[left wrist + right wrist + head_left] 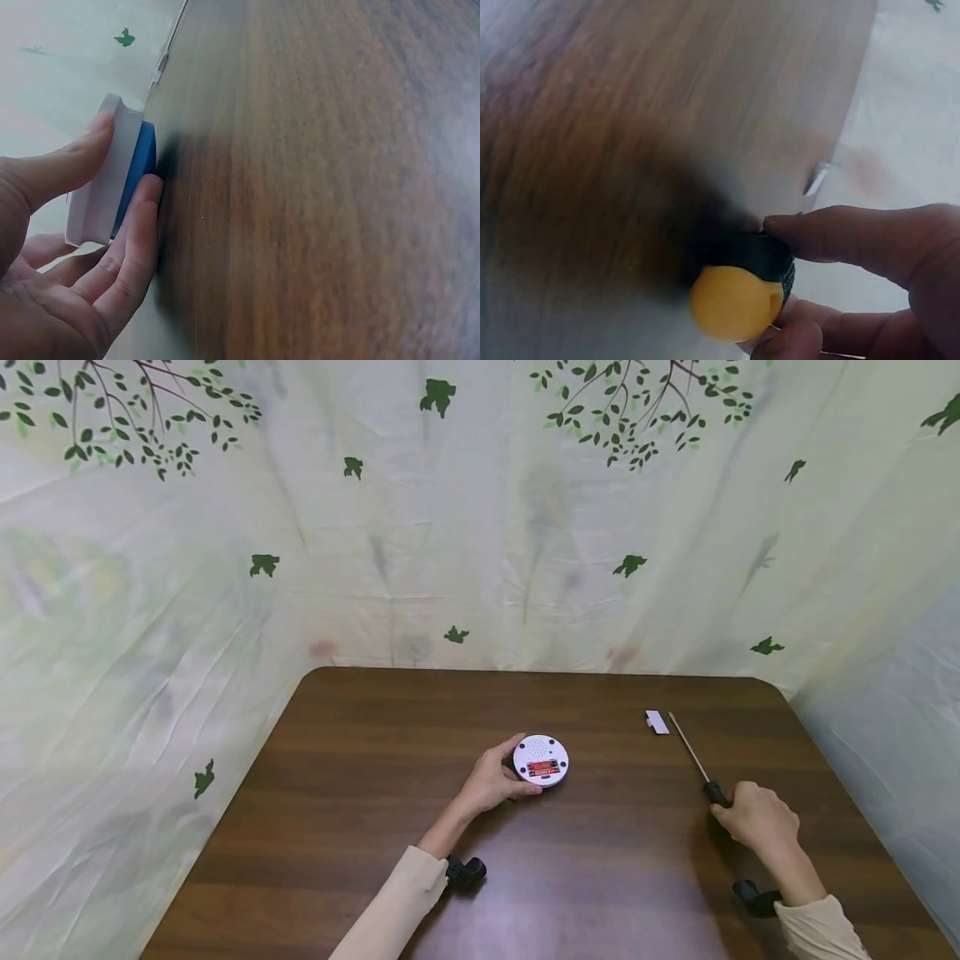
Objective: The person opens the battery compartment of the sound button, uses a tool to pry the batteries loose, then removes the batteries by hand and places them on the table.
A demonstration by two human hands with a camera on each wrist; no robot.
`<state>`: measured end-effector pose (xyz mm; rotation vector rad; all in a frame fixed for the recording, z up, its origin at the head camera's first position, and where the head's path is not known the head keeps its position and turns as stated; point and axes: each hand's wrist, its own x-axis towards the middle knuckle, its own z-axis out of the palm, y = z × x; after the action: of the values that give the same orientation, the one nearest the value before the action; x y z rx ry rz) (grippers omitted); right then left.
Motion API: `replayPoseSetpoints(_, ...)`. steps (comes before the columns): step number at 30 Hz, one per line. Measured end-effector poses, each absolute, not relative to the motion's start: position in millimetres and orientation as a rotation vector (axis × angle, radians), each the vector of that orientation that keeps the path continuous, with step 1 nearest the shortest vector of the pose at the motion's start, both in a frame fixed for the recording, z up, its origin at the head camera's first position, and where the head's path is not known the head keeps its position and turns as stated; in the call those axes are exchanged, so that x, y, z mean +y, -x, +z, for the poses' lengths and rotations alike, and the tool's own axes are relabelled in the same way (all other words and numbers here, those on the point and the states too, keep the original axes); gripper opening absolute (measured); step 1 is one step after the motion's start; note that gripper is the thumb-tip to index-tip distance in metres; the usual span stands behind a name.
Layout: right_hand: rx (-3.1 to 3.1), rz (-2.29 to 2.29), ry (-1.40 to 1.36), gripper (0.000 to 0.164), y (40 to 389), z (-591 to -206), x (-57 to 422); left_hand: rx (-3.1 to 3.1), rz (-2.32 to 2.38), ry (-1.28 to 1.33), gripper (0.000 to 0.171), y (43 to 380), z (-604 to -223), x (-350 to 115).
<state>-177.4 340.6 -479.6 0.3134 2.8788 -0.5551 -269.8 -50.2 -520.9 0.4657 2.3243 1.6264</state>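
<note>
A round white battery-powered device (542, 749) is pinched at its rim by my left hand (489, 785), its speaker-holed face up. Red batteries (543, 769) sit in its uncovered compartment. In the left wrist view the device's white side (103, 184) and blue opposite face (138, 169) show, with thumb and fingers on either side. My right hand (761, 820) grips a screwdriver (692, 750) by its black handle, the shaft pointing away. The handle's yellow end (733, 304) fills the lower right wrist view. Near the screwdriver tip lies a small white battery cover (657, 722), apart from it.
A brown wooden table (360, 727) lies beneath both hands. Behind it and at the sides hangs a pale curtain (487, 527) with a leaf print. Dark wrist-worn cameras (467, 873) stick out from both wrists.
</note>
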Motion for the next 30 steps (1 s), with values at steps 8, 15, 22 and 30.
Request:
replayPoseSetpoints(8,3.04,-0.681,-0.359,0.037,176,-468,350,2.397,1.585,-0.451,0.1,271,-521,-46)
replayPoseSetpoints(15,3.287,-0.944,-0.293,0.036,173,-436,350,2.47,1.567,-0.446,0.1,271,-522,-42)
replayPoseSetpoints(22,3.12,-1.205,0.175,0.028,177,-411,333,2.443,1.546,-0.461,0.095,270,-523,-48)
replayPoseSetpoints(30,2.996,-1.167,0.463,0.022,195,-395,302,2.496,1.514,-0.461,0.097,272,-521,-56)
